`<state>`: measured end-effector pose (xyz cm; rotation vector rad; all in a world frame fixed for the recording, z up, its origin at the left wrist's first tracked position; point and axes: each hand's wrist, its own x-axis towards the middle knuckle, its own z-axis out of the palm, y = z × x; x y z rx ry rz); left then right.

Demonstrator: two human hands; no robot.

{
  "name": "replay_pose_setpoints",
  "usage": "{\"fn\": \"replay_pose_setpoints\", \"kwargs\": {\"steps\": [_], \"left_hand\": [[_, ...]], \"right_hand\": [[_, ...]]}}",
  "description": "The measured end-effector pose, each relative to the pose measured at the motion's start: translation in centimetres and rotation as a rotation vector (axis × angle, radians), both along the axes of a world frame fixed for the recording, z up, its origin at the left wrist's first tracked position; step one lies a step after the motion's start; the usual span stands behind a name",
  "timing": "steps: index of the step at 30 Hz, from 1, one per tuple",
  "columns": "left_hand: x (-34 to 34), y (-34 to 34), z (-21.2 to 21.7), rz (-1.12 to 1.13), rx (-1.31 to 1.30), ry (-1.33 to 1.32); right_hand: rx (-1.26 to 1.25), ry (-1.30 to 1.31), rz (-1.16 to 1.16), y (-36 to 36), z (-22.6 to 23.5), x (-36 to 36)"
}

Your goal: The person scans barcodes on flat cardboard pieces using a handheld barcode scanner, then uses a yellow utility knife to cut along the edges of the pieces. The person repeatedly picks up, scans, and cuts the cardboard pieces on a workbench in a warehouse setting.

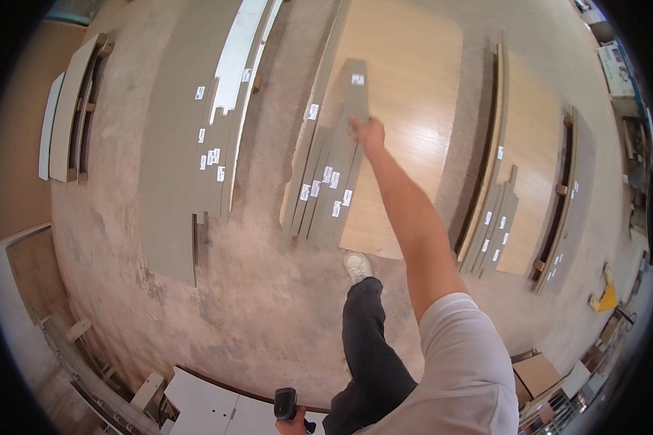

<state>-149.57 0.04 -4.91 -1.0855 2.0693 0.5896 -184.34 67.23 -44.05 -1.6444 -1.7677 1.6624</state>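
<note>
My right hand (370, 135) reaches far out over the floor and grips the right edge of a long, narrow grey panel strip (350, 101). The strip lies on top of a fan of similar grey strips (325, 190) with small white labels, and these rest on a large light wood board (406, 87). Only a part of my left hand (292, 423) shows at the bottom edge. It holds a black handheld scanner-like device (285, 401) upright. My dark trouser leg and white shoe (357, 265) stand just in front of the board.
Another stack of labelled grey panels (178, 145) lies to the left, with a white panel (241, 51) among them. More boards and strips (519, 181) lie to the right. White panels (210, 409) sit at the bottom, cardboard boxes (540, 373) at the lower right.
</note>
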Motion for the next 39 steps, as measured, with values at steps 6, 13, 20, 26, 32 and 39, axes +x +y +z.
{"fn": "replay_pose_setpoints", "kwargs": {"steps": [6, 13, 20, 26, 32, 39], "left_hand": [[3.4, -4.0, -0.2, -0.052, -0.044, 0.111], [-2.3, 0.8, 4.8, -0.195, 0.135, 0.126], [-4.1, -1.0, 8.6, -0.439, 0.298, 0.338], [-5.0, -6.1, 6.9, -0.817, 0.404, 0.387], [-4.3, -2.8, 11.7, -1.161, 0.572, 0.354], [7.5, -2.0, 10.9, -1.680, 0.731, 0.293]], "right_hand": [[0.100, -0.077, 0.072, -2.1, -0.8, -5.6], [0.012, -0.512, 0.869, -26.8, -0.3, 20.2], [-0.023, -0.522, 0.685, -37.5, 16.5, 43.2], [0.225, -0.426, 0.220, -38.7, 26.9, 55.7], [0.023, -0.444, -0.244, -52.7, 32.8, 71.2], [-0.273, -0.513, -0.514, -81.8, 32.2, 87.1]]}}
